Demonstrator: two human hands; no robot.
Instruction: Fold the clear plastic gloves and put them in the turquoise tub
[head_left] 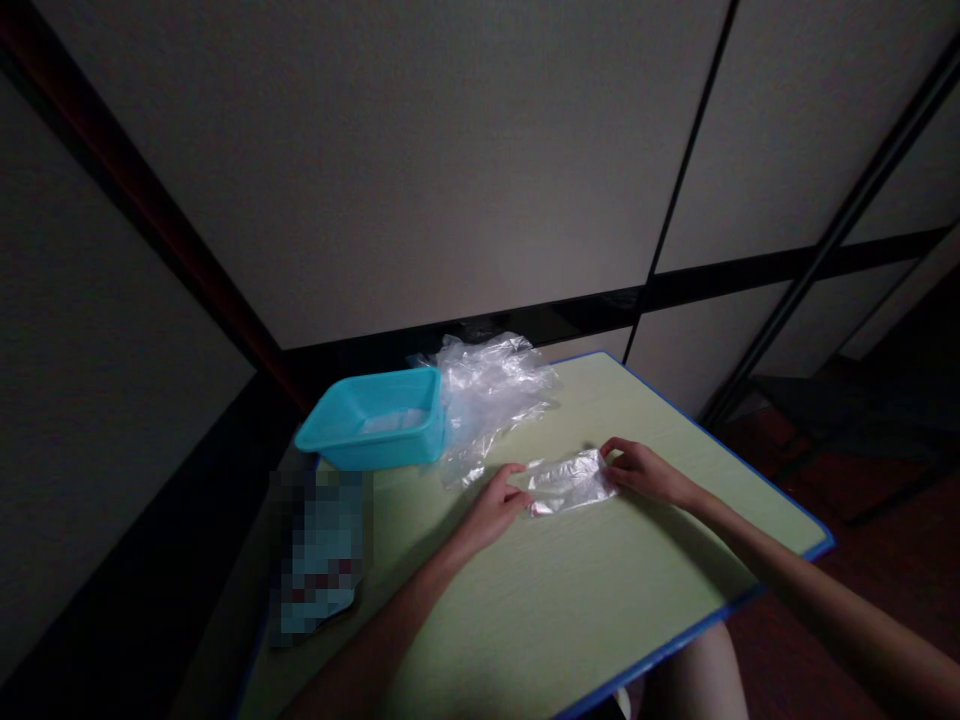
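A clear plastic bag, folded into a flat strip, lies on the pale green tabletop between my two hands. My left hand is at the strip's left end, its thumb and forefinger curved around the edge there. At the opposite end, my right hand has its fingers bent over and pressed onto the plastic. Beyond my left hand spreads a loose heap of crumpled clear plastic bags, which leans against a turquoise plastic basket. Something flat and whitish lies inside the basket.
A blurred-out, flat bluish object rests at the table's left side. The table has a blue edge strip. Behind it stand large panelled doors with dark bands. My knee shows below the front edge.
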